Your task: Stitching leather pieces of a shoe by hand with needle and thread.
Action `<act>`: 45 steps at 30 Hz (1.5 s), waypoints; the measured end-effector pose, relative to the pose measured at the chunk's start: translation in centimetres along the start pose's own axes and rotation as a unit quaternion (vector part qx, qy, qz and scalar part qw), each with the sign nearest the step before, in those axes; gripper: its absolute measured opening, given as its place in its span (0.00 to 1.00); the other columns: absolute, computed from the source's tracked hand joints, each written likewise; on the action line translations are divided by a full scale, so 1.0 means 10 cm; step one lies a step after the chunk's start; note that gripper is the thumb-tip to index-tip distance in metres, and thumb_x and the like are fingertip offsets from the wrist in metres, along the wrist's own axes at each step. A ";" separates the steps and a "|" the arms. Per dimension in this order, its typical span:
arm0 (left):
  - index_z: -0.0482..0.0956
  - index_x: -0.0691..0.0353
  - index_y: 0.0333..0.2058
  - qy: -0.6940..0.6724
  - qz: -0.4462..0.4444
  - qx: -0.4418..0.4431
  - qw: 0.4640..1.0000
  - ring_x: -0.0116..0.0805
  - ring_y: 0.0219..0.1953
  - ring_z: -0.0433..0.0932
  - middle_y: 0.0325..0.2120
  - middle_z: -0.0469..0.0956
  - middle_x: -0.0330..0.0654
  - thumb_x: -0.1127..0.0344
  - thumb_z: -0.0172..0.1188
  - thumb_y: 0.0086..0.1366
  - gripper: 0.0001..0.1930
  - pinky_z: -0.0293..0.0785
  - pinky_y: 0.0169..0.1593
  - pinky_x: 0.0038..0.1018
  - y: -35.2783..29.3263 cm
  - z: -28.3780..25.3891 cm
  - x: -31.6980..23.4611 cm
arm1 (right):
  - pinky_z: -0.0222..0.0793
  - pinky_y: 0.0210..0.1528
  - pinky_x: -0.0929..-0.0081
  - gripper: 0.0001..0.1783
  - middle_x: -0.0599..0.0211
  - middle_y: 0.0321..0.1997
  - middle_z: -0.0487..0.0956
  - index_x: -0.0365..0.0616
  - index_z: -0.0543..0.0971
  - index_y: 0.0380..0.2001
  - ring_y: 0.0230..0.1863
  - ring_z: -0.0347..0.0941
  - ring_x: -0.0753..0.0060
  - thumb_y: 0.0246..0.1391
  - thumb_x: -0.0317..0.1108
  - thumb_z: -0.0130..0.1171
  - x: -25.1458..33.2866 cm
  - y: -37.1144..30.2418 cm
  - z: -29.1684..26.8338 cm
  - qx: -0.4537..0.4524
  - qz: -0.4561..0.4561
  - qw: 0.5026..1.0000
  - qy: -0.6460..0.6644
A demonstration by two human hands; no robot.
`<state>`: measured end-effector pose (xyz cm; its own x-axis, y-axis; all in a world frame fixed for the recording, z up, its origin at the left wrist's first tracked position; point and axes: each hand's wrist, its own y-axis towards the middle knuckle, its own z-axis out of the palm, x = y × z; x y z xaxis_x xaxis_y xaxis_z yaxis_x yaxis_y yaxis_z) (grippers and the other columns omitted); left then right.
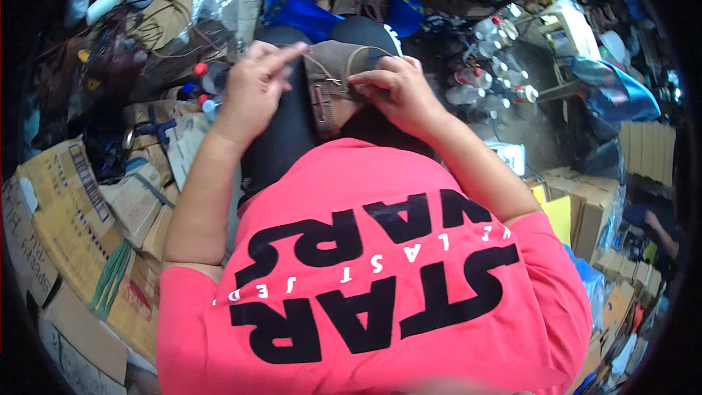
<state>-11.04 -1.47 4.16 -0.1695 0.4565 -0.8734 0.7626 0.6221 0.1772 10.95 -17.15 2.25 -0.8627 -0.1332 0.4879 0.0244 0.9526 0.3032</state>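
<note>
A brown leather piece [337, 56] lies across my lap, with a row of stitches and a strap-like part [322, 106] along its lower left side. A thin tan cord [357, 55] loops over it and runs to its middle. My right hand [395, 91] is closed, thumb and fingertips pinching the cord close against the leather. To the left of the piece, my left hand [257, 88] is raised with its index finger pointing across toward the leather's upper edge. Its other fingers are curled in, and what they hold, if anything, is hidden.
A blue bag [401, 0] with brown strips stands beyond my knees. Several plastic bottles [486, 77] sit at the right. Flattened cardboard [69, 183] leans at the left, and stacked cardboard boxes [585, 201] stand at the right. Cables [164, 14] lie at the far left.
</note>
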 end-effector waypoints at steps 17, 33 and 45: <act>0.87 0.43 0.30 0.232 0.140 0.023 0.962 0.35 0.37 0.71 0.25 0.70 0.31 0.67 0.68 0.52 0.07 0.63 0.45 0.34 0.12 0.06 -0.01 | 0.59 0.54 0.67 0.15 0.75 0.34 0.76 0.58 0.86 0.38 0.45 0.70 0.69 0.50 0.25 0.60 -0.28 0.21 -0.02 0.096 0.054 0.986 0.128; 0.89 0.49 0.35 0.118 0.136 0.115 0.977 0.32 0.38 0.72 0.26 0.75 0.33 0.73 0.68 0.51 0.13 0.69 0.45 0.27 0.30 0.03 0.23 | 0.67 0.42 0.76 0.13 0.73 0.30 0.75 0.59 0.88 0.39 0.37 0.71 0.72 0.52 0.28 0.64 -0.34 0.25 0.02 0.120 0.089 0.965 0.215; 0.89 0.41 0.35 0.115 0.066 0.078 0.988 0.30 0.41 0.74 0.25 0.79 0.28 0.65 0.70 0.52 0.11 0.61 0.54 0.33 0.14 0.12 0.29 | 0.67 0.46 0.72 0.14 0.71 0.27 0.81 0.52 0.87 0.39 0.37 0.75 0.72 0.46 0.28 0.69 -0.26 0.10 0.05 0.048 0.041 0.984 0.165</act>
<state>-9.69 -0.08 1.35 -0.1858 0.6712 -0.7176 0.8713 0.4502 0.1954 12.92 -15.70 0.88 -0.6483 -0.1220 0.7516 0.0245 0.9832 0.1808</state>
